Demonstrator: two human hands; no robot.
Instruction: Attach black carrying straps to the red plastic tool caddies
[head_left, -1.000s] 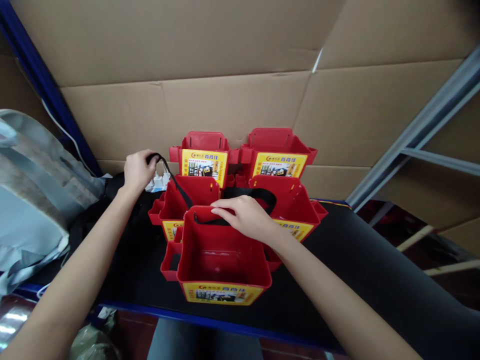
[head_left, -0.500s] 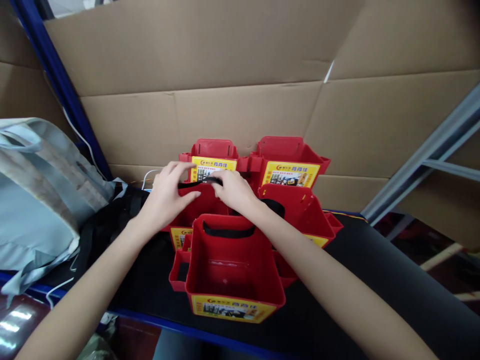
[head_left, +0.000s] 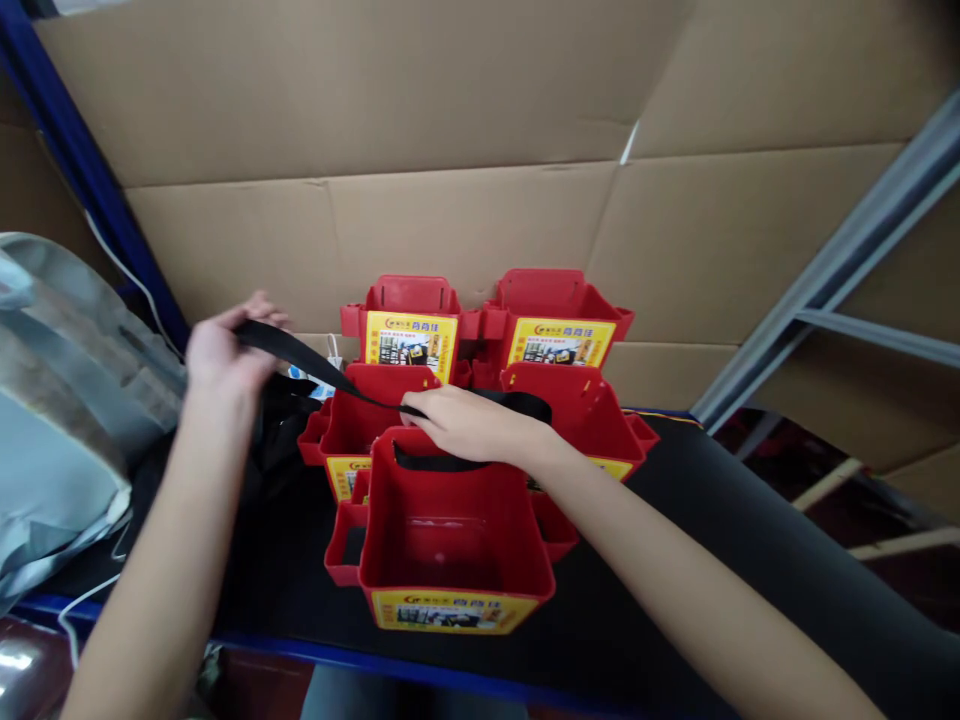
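Note:
A black strap runs stretched between my two hands. My left hand, out to the left, is closed on one part of it. My right hand pinches the strap just behind the front red plastic box. That box stands upright, with a yellow label on its front and a strap threaded through its back wall. Behind it are a red box on the left and one on the right, partly hidden by my right hand and arm. A coil of black strap shows beside my right wrist.
Two more labelled red boxes, back left and back right, stand against the cardboard wall. A light grey bag is at the left. Metal shelf posts rise at both sides of the black tabletop.
My left hand has moved left, drawing out a length of strap. My right hand has come lower and nearer the front box. The view has shifted slightly right.

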